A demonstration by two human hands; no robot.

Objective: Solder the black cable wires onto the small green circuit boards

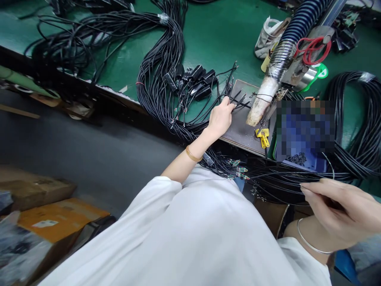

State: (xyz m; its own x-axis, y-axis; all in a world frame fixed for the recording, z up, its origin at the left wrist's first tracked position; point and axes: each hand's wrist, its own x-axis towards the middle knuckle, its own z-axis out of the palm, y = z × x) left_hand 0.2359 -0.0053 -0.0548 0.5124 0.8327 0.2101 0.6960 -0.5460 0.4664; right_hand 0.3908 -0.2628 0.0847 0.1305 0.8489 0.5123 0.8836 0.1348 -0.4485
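Note:
My left hand (220, 117) is closed in a pinch around thin black cables (236, 96), whose stripped ends fan out over a grey-brown board (242, 131). Just left of it, black plastic housings (196, 81) lie in a pile with short wire ends. At the lower right, my right hand (342, 206) is raised with thumb and forefinger pressed together. A thin silvery wire (330, 163) curves down into that hand; its tip at the fingers is too fine to make out. Beside the board's right edge sits a blue tray (306, 159) with small dark parts, partly blurred out.
A ribbed hose (306, 18) with a taped white end slants over the board, near a yellow clip (263, 138). Cable bundles lie at left (160, 67) and right (342, 107). Cables with small green boards (238, 170) hang at the front edge. Cardboard boxes (59, 218) stand lower left.

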